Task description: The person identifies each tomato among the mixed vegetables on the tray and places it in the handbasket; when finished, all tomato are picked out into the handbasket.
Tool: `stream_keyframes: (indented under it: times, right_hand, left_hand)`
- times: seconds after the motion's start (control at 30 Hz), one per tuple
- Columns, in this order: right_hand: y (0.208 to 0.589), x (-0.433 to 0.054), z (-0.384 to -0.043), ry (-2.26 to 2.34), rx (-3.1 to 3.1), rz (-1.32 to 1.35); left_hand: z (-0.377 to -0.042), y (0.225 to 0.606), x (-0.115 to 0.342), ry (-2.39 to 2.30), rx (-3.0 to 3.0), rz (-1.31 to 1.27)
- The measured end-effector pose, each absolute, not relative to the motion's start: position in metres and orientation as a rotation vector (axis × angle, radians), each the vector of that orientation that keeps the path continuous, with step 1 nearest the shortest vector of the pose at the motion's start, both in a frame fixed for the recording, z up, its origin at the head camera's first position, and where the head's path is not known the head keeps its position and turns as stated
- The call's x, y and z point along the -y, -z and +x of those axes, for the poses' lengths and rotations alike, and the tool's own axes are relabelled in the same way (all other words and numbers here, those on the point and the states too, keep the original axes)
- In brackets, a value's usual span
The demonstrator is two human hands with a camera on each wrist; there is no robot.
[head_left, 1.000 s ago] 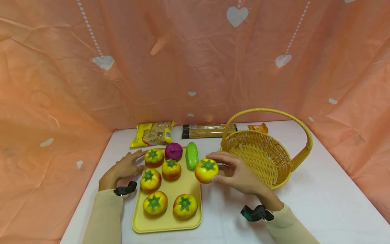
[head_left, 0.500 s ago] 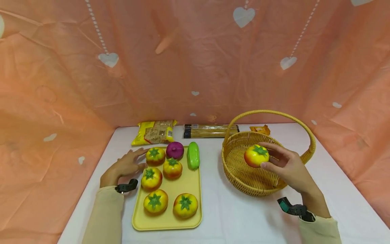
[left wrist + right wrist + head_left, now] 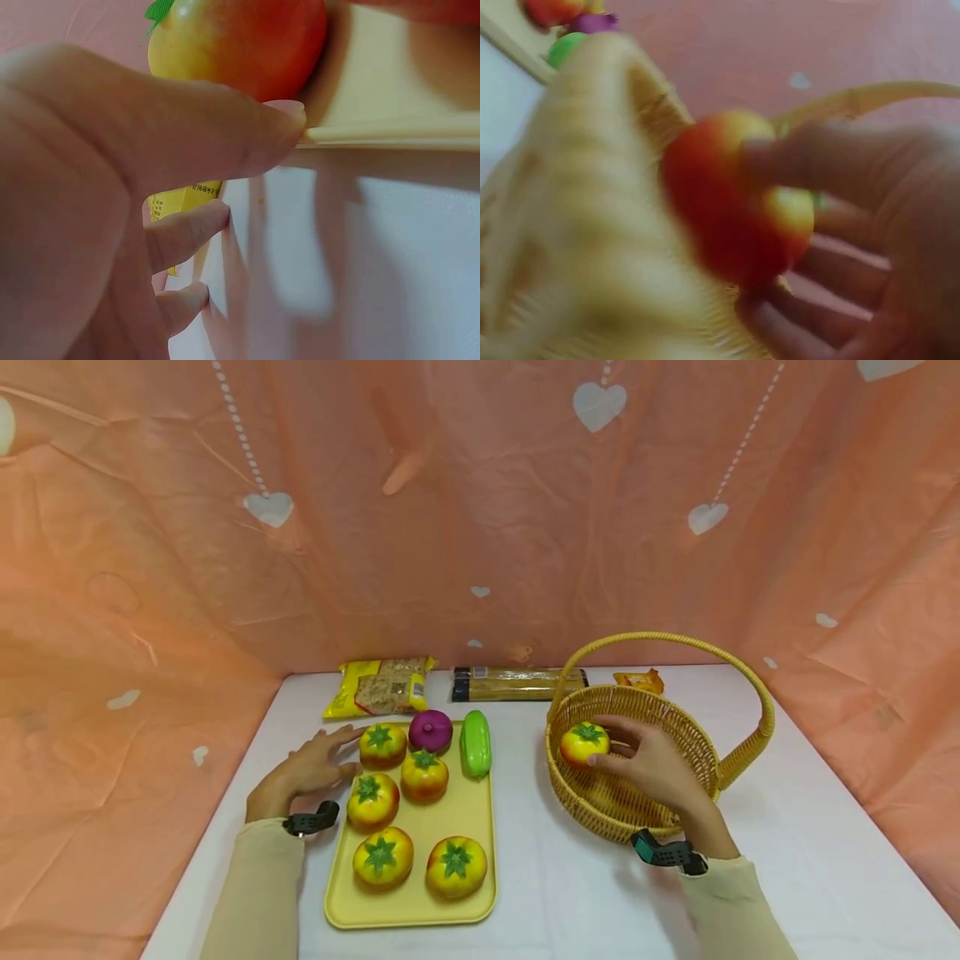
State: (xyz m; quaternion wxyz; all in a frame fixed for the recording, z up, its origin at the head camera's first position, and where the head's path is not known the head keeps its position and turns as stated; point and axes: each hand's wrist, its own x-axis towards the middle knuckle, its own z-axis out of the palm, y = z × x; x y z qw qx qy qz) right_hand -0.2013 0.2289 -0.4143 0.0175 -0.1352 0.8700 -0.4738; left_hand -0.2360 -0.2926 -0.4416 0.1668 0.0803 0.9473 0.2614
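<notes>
My right hand (image 3: 654,764) grips a red-and-yellow toy tomato (image 3: 579,747) with a green star-shaped leaf, between thumb and fingers. It holds the tomato inside the left part of the wicker basket (image 3: 600,825); the right wrist view shows the tomato (image 3: 724,202) close to the blurred basket wall (image 3: 592,187). At the upper left edge of the yellow tray (image 3: 412,912), my left hand (image 3: 306,774) rests with fingers spread and thumb on the rim, beside a toy tomato (image 3: 382,747). Several more tomatoes (image 3: 382,858), a purple onion-like toy (image 3: 431,731) and a green cucumber-like toy (image 3: 476,745) lie on the tray.
Behind the tray lie a yellow food bag (image 3: 381,687) and a clear pack of thin sticks (image 3: 521,683). A small orange packet (image 3: 641,680) is behind the basket, whose tall handle (image 3: 660,635) arches over it. A peach curtain (image 3: 480,510) hangs at the back.
My right hand has carried the tomato from beside the tray rightward over the basket, then back left and down into its left part. My left hand has stayed at the tray edge.
</notes>
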Motion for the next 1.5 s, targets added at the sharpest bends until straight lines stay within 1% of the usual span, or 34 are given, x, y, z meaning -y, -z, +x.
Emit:
stream_keyframes:
  times: [0.23,0.37,0.57,0.67,0.77,0.9,1.0,1.13,1.23,1.5]
  right_hand:
    - [0.428,-0.216,-0.207,1.265,-2.780,-0.407]
    - [0.430,-0.216,-0.206,1.246,-2.773,-0.431]
    - [0.421,-0.226,-0.192,1.245,-2.823,-0.420]
    - [0.416,-0.232,-0.182,1.350,-2.842,-0.438]
    - [0.412,-0.237,-0.172,1.656,-2.700,-0.566]
    - [0.408,-0.238,-0.163,2.052,-2.302,-0.871]
    - [0.409,-0.233,-0.158,2.172,-2.034,-1.094]
    - [0.414,-0.218,-0.153,2.187,-1.866,-1.218]
    - [0.420,-0.205,-0.149,2.153,-1.838,-1.189]
    - [0.439,-0.162,-0.144,1.954,-1.854,-0.973]
  left_hand:
    - [-0.235,0.442,0.289,-0.747,-2.681,0.192]
    - [-0.235,0.441,0.288,-0.738,-2.685,0.179]
    - [-0.235,0.441,0.288,-0.738,-2.690,0.178]
    - [-0.235,0.442,0.288,-0.748,-2.687,0.182]
    - [-0.234,0.441,0.287,-0.749,-2.687,0.183]
    - [-0.234,0.440,0.288,-0.743,-2.692,0.182]
    - [-0.234,0.440,0.289,-0.743,-2.693,0.176]
    - [-0.234,0.440,0.289,-0.743,-2.693,0.172]
    - [-0.234,0.440,0.289,-0.744,-2.691,0.168]
    - [-0.234,0.440,0.289,-0.750,-2.686,0.163]
